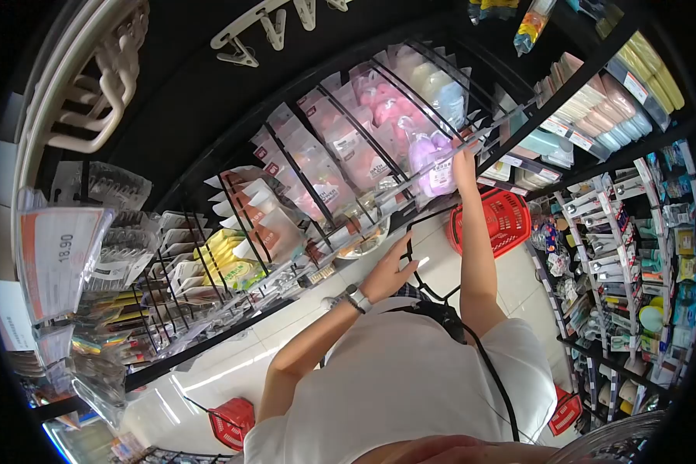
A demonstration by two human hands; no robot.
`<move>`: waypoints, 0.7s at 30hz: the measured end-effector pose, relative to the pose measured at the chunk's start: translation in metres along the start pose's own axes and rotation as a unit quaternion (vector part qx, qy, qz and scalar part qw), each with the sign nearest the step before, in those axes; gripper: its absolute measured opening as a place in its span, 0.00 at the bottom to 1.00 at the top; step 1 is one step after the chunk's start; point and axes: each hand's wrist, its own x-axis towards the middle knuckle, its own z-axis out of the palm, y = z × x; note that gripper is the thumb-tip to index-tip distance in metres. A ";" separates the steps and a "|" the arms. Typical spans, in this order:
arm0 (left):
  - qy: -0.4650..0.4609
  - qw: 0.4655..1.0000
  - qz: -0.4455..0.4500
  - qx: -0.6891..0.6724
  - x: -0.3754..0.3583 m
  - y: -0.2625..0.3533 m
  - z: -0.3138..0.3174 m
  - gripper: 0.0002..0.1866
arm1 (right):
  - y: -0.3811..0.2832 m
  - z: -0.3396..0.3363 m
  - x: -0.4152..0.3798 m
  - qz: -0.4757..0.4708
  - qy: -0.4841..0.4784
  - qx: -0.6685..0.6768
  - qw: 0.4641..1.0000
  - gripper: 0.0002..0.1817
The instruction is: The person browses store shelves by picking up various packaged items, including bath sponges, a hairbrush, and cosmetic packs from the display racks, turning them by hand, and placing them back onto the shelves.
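Your right hand [464, 164] is up at the rack, fingers closed around the top of a glossy purple packet [433, 162] that hangs among the rows of pale pink and white plastic pouches [379, 100] on black wire pegs. The packet sits at the right end of the rack, just above the red mesh basket [496, 223] standing on the shiny tiled floor [286, 325]. Your left hand [390, 271] hovers lower, fingers loosely spread and slightly curled, thumb apart, close to a thin black cord [411, 255] that loops past it; I cannot tell whether the fingers touch it. A watch [356, 298] with a light band wraps that wrist. Further left, yellow packets [228, 263] and a price card reading 18.90 [58, 251] hang on the same rack.
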 end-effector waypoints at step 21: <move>0.154 0.943 -0.153 -0.253 -0.079 -0.094 -0.008 0.21 | 0.025 0.003 0.080 -0.033 0.146 0.002 0.989 0.31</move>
